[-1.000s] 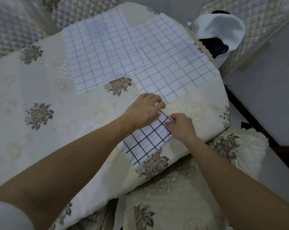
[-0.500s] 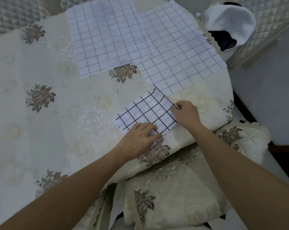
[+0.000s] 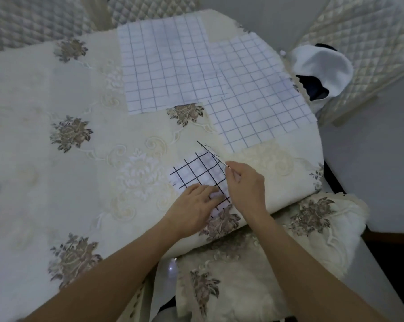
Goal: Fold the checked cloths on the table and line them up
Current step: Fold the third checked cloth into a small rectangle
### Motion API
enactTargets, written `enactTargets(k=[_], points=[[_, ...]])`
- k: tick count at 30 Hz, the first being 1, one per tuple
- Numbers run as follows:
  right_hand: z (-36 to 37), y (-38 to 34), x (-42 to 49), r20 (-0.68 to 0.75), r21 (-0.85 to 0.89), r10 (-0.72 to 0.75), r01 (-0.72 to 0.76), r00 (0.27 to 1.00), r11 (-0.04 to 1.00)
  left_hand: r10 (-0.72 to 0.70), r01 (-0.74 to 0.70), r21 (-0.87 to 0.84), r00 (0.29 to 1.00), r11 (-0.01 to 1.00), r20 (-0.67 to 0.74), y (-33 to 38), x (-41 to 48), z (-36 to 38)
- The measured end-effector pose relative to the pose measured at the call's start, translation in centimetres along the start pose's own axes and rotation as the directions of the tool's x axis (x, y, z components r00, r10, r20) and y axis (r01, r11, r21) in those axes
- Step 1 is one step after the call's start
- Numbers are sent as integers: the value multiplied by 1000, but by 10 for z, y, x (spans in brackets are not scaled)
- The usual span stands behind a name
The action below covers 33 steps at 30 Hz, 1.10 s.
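Black-checked cloth (image 3: pixel 199 171) lies folded at the right of the surface (image 3: pixel 80 194), left hand (image 3: pixel 195 206) pressing it with flat fingers, right hand (image 3: pixel 246 184) pinching its far corner

Flowered table (image 3: pixel 45 182) carries two spread checked cloths (image 3: pixel 168 66), one folded cloth (image 3: pixel 196 173)

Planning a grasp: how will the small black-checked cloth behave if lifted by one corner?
Probably floppy: the black-checked cloth bends where the right hand pinches its edge. Likely light and apt to slide, since the left hand presses it flat on the tablecloth. Loose threads at its far corner suggest fraying.
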State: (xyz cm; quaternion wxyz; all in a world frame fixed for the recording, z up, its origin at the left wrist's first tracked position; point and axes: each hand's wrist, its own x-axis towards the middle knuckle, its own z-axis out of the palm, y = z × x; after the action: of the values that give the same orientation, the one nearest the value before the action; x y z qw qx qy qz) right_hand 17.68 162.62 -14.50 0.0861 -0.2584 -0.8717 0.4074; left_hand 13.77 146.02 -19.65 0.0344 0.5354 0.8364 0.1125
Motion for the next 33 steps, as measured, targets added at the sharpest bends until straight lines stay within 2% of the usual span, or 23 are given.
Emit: enactTargets(k=[2, 4, 8, 12, 18, 25, 29, 31, 33], points=[[7, -3, -7, 4, -12, -38, 38, 999, 999, -104, 103, -12, 994, 995, -26, -12, -26, -7], [16, -2, -13, 10, -31, -78, 78, 997, 996, -172, 172, 6, 985, 985, 7, -25, -57, -6], [38, 0, -27, 7, -142, -215, 214, 977, 967, -211, 202, 88, 971, 975, 111, -31, -88, 6], [57, 5, -41, 53, -268, -351, 352, 935, 897, -247, 241, 70, 964, 968, 98, -26, -88, 11], [74, 17, -55, 234, -401, -392, 456, 890, 795, -255, 246, 81, 957, 966, 137, -29, -90, 15], [77, 21, -59, 262, -426, -416, 491, 871, 760, -239, 229, 93, 964, 969, 121, -29, -90, 15], [75, 17, -60, 274, -423, -437, 516, 856, 745, -300, 300, 3, 954, 954, 1, -29, -88, 7], [73, 15, -60, 271, -416, -443, 519, 855, 747, -395, 387, -79, 908, 919, -140, -30, -84, 3], [71, 13, -59, 281, -405, -445, 525, 851, 748, -493, 474, -135, 841, 870, -222, -30, -75, -1]])
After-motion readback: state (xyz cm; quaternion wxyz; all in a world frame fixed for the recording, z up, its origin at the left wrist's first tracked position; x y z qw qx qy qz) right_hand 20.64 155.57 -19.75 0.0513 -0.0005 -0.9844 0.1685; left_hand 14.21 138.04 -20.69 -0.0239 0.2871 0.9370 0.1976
